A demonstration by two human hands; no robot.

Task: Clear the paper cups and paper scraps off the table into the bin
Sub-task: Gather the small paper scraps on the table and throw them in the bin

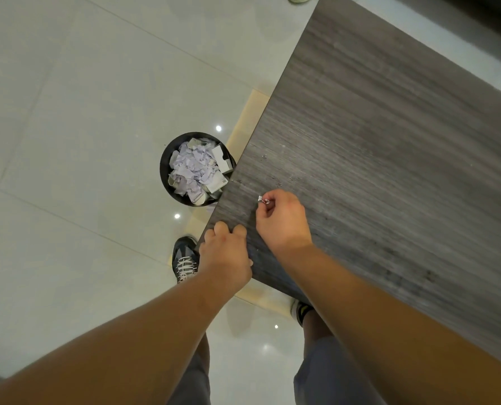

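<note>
1. Pinched between the curled fingertips of our right hand (283,219) is a small paper scrap (263,199), white with a touch of red; the grip is narrow and closed on it, and only a bit of the scrap pokes out at the fingertips' left side.
2. We hold that scrap over the grey wood-grain table (389,141), near its left edge; whether it touches the tabletop we cannot tell.
3. Our left hand (226,255) sits at the table's near left corner, fingers curled over the edge and gripping the tabletop itself, just beside the right wrist.
4. We see the black round bin (164,171) standing on the floor to the left of the table, partly tucked under the table's edge, ahead and to the left of the pinching hand.
5. Inside the bin lies a heap of crumpled pale paper (193,168), with flattened paper cups (220,157) among it on the right side.
6. A few tiny specks (264,156) remain on the tabletop beyond our right hand, too small to name.
7. Below the table corner we see our dark shoe (185,260) with white laces on the pale tiled floor (68,141), and the toe of another shoe (300,311) peeks out from under the table's near edge.
</note>
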